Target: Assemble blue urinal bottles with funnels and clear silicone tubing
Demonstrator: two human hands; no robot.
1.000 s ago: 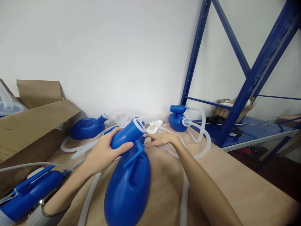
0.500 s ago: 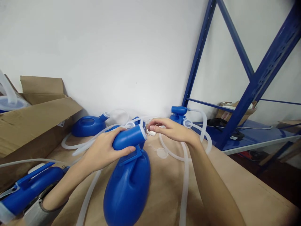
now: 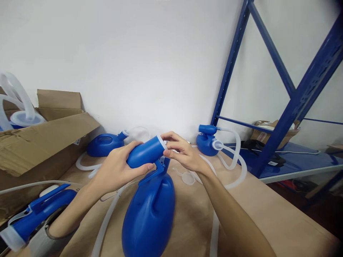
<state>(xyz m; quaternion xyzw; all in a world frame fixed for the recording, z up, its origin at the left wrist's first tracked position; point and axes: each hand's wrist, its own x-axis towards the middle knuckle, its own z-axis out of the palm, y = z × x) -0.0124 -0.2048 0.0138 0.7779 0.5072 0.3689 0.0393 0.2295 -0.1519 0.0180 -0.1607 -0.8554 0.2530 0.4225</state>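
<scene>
A blue urinal bottle (image 3: 148, 214) stands before me, its handle side up. Above its neck tilts a blue cylindrical cup (image 3: 143, 153) with a white rim, its mouth toward the right. My left hand (image 3: 116, 167) wraps round this cup, thumb below and fingers over the top. At the mouth, my right hand (image 3: 180, 151) has its bent fingers and thumb on the white rim (image 3: 161, 142); the fingertips are partly hidden, and I cannot tell if they also pinch something small. A round translucent cap (image 3: 188, 178) lies on the table just beyond the bottle.
More blue urinal bottles stand back left (image 3: 104, 144) and back right (image 3: 206, 142), and another lies front left (image 3: 45, 210). Translucent hoses (image 3: 107, 221) curl across the brown table (image 3: 268, 214). An open cardboard box (image 3: 53, 134) is at left, blue shelving (image 3: 278, 107) at right.
My right hand has come left and closed its fingers onto the cup's rim. My left hand keeps its hold. The whole view has shifted slightly, with things appearing further right.
</scene>
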